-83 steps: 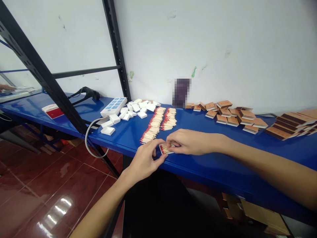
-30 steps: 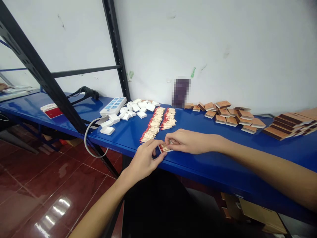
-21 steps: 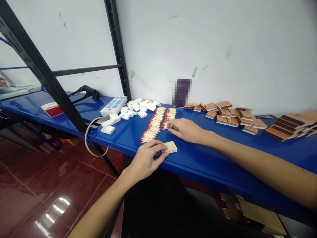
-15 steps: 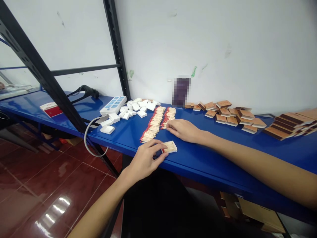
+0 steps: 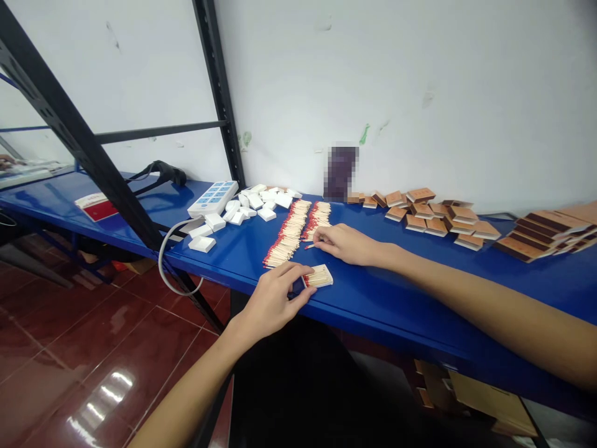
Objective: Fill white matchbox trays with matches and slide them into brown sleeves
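Note:
My left hand (image 5: 275, 297) pinches the near end of a small open matchbox tray (image 5: 319, 275) filled with red-tipped matches, holding it at the front edge of the blue shelf (image 5: 242, 252). My right hand (image 5: 346, 242) rests by the nearer end of two rows of loose matches (image 5: 298, 230), its fingertips closed on a single match (image 5: 310, 246). White empty trays (image 5: 252, 205) lie to the left of the rows.
Brown matchbox sleeves (image 5: 433, 214) are scattered at the right, with flat stacks (image 5: 550, 233) further right. A white power strip (image 5: 213, 198) with a cable sits at the left. A black slanted rack post (image 5: 79, 137) crosses the shelf. A blurred dark object (image 5: 340, 173) leans on the wall.
My right hand left the tray, reached back to the rows of matches and now draws one match out toward me. My left hand has stayed on the tray.

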Motion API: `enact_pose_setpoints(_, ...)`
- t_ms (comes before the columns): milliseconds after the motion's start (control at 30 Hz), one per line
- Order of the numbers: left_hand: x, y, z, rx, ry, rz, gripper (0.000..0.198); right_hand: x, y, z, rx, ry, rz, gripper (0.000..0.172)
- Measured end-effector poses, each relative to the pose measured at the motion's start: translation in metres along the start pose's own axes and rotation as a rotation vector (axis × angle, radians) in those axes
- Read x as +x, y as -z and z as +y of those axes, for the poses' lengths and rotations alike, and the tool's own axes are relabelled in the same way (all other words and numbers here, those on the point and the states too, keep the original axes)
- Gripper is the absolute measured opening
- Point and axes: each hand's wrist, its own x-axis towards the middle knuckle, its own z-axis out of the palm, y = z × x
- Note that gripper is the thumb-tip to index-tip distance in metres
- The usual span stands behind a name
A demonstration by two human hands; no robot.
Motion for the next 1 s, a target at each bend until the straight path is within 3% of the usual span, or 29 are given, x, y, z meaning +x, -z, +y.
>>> enact_pose_setpoints(267, 0.001, 0.0, 0.0, 0.003, -0.014, 0.004, 0.024, -0.001, 0.006, 0.002, 0.041, 0.027, -0.055, 0.027)
enact_pose_setpoints(400, 0.001, 0.0, 0.0, -0.004, 0.04, 0.035, 0.035, -0.006, 0.015, 0.0, 0.002, 0.045, -0.112, 0.025)
enact_pose_setpoints(600, 0.002, 0.001, 0.0, -0.082, 0.141, 0.065, 0.054, -0.026, 0.04, -0.03, 0.07, 0.094, -0.183, 0.027)
enact_pose_setpoints(767, 0.002, 0.002, 0.0, -0.026, 0.048, 0.021, 0.027, -0.033, 0.037, -0.051, 0.126, 0.136, -0.337, 0.026)
enact_pose_setpoints(1000, 0.001, 0.002, 0.0, -0.057, 0.012, -0.002, 0.016, -0.008, 0.015, -0.019, 0.001, 0.091, 0.04, 0.02)
